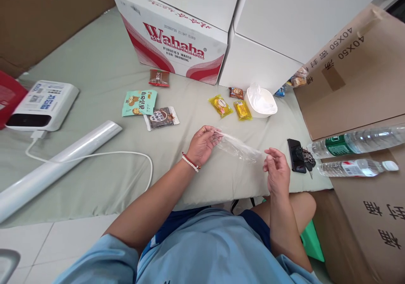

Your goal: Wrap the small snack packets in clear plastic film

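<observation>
A thin, clear plastic bag (238, 147) stretches between my hands above the pale green cloth. My left hand (204, 145), with a ring and bracelets at the wrist, pinches one end of it. At the other end, the fingers of my right hand (277, 171) are curled together against the bag's tip. Beyond the bag lie two yellow snack packets (220, 106) and a small brown packet (236, 92). A white bowl (261, 103) beside them has clear plastic in it. Left of these are a teal snack pouch (139, 103), a dark grey pouch (162, 118) and a reddish-brown packet (159, 78).
A Wahaha water carton (174, 39) and white boxes (257, 62) stand at the back. Left are a film roll (60, 166) and a white device (42, 105) with a cable. At right are a phone (296, 155), keys (308, 159), two bottles (354, 143) and cardboard (341, 103).
</observation>
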Action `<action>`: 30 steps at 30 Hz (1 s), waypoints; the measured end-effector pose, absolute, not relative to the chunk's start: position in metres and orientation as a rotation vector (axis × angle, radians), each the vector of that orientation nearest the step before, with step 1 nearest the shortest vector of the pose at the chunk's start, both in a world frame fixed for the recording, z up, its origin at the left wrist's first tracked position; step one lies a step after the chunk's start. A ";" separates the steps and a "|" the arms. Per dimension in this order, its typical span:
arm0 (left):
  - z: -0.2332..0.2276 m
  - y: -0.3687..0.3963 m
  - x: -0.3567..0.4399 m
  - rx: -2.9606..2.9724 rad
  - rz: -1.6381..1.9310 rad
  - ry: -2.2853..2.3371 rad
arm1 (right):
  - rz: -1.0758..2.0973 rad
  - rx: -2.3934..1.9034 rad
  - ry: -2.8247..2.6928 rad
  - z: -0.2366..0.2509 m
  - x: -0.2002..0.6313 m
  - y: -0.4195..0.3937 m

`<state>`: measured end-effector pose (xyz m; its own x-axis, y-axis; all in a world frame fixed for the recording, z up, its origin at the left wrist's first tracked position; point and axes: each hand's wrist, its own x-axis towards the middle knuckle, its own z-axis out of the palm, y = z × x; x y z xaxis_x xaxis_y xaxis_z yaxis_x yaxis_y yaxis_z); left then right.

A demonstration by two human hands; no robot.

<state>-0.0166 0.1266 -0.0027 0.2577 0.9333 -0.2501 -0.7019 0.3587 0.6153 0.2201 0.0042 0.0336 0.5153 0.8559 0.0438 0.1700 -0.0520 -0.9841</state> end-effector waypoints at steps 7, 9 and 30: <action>-0.004 0.124 -0.013 0.421 1.120 0.629 | 1.112 -1.598 -0.705 0.019 0.188 0.025; -0.004 0.125 -0.014 0.428 1.136 0.635 | 1.017 -1.564 -0.671 0.018 0.188 0.031; -0.009 0.124 -0.015 1.090 1.180 1.180 | 0.921 -1.581 -0.948 0.033 0.219 0.022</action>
